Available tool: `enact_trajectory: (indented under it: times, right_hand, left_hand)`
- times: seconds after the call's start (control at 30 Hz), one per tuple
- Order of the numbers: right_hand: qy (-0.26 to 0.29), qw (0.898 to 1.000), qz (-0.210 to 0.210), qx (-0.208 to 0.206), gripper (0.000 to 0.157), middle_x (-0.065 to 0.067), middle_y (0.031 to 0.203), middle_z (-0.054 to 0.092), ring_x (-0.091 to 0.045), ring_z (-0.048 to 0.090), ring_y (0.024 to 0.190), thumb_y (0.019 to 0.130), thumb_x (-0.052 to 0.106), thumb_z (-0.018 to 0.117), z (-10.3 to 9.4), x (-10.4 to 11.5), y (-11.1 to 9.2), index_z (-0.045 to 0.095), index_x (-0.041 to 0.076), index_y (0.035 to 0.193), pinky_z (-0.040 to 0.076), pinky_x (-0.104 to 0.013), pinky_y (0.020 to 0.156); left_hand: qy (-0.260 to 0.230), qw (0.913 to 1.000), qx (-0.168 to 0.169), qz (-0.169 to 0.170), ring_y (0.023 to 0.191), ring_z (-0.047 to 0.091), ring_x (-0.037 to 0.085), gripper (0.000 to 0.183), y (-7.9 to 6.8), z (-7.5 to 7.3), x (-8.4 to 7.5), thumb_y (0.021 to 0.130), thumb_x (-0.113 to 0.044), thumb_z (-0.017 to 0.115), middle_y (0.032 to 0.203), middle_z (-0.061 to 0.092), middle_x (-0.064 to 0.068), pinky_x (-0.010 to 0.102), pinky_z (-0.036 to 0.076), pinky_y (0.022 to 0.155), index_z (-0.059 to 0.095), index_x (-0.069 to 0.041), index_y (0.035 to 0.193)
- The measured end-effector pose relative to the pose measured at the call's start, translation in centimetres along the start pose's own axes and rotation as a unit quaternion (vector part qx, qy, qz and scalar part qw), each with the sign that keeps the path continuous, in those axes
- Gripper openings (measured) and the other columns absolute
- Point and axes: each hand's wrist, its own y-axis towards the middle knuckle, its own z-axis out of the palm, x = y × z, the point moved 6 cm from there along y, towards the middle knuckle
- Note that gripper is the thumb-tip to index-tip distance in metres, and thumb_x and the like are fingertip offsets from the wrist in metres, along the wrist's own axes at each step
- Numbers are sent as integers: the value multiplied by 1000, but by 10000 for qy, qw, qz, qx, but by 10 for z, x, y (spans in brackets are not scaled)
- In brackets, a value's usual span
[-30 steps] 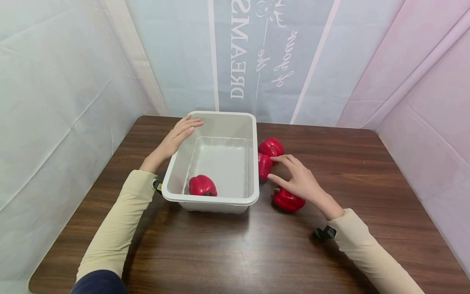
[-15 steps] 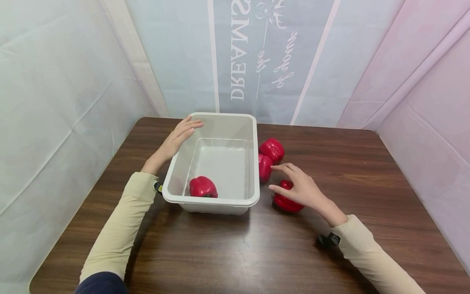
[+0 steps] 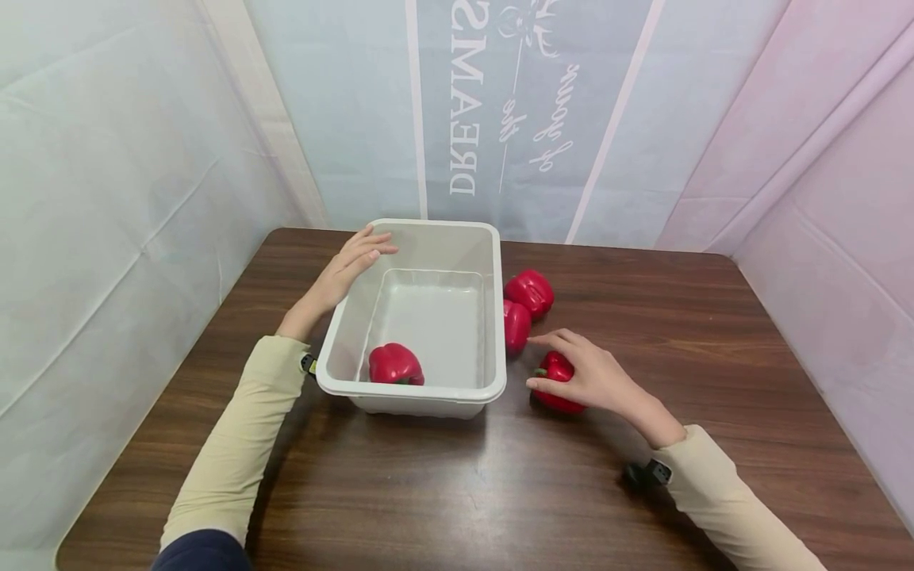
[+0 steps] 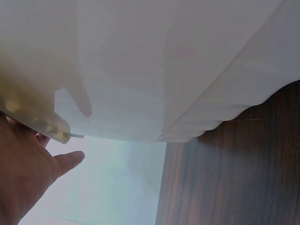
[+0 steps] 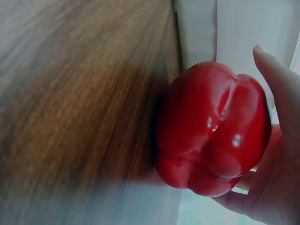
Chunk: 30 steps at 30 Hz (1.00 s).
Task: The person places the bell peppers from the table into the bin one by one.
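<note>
My left hand (image 3: 339,277) lies across the left rim of a pale grey plastic tub (image 3: 437,391), its fingers extended over the inside. A red bell pepper (image 3: 395,364) lies in the tub's near left corner. Over another red bell pepper (image 3: 560,366) on the table is my right hand (image 3: 593,373), thumb and fingers spread to either side. In the right wrist view this pepper (image 5: 211,126) shows its lobed end, with the thumb standing away from its skin; the fingers are partly hidden behind it.
Two more red bell peppers, a far one (image 3: 530,293) and a nearer one (image 3: 516,325), lie against each other by the tub's right wall. All stand on a dark wooden table (image 3: 443,492). Cloth screens (image 3: 128,238) rise at the sides and back.
My right hand has moved from beside the middle pepper toward me and slightly right, down over the nearest pepper. The left hand stays on the rim.
</note>
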Motion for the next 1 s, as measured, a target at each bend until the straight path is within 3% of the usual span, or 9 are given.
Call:
enact_trajectory:
  times: [0.3,0.57,0.7,0.77,1.0]
  right_hand:
    - [-218,9994,-138,216,68,4,113,56,-11,54,97,71,68,62,0,0,-10,55,26,125,51,-31,68]
    - [-238,9986,-21,465,72,9,113,52,-10,53,95,70,70,61,-1,-3,-16,52,29,128,50,-26,66]
    - [-188,9985,62,504,74,9,113,51,-11,55,94,69,70,61,1,-4,-17,50,30,130,51,-25,66]
    - [-194,9985,72,508,74,10,113,51,-11,56,93,69,71,60,1,-5,-18,50,30,130,51,-25,66]
    - [-177,9986,12,491,75,10,113,51,-10,56,93,69,71,61,2,-6,-17,49,29,130,51,-25,67]
  left_hand:
    - [112,9998,66,118,140,8,42,33,-1,1,-3,94,-1,38,138,38,32,58,5,111,54,14,119]
    - [249,9996,107,125,143,6,29,34,3,1,32,97,-12,41,142,40,20,55,4,112,58,2,123]
    - [237,9995,84,196,143,6,28,36,3,0,36,97,-19,42,143,41,16,54,4,112,59,-2,124]
    - [208,9996,99,180,143,6,26,35,2,0,34,97,-17,42,143,41,16,54,4,112,58,-2,124]
    - [123,9994,337,30,143,2,32,34,-2,0,2,94,-4,44,142,37,25,58,3,111,54,8,124]
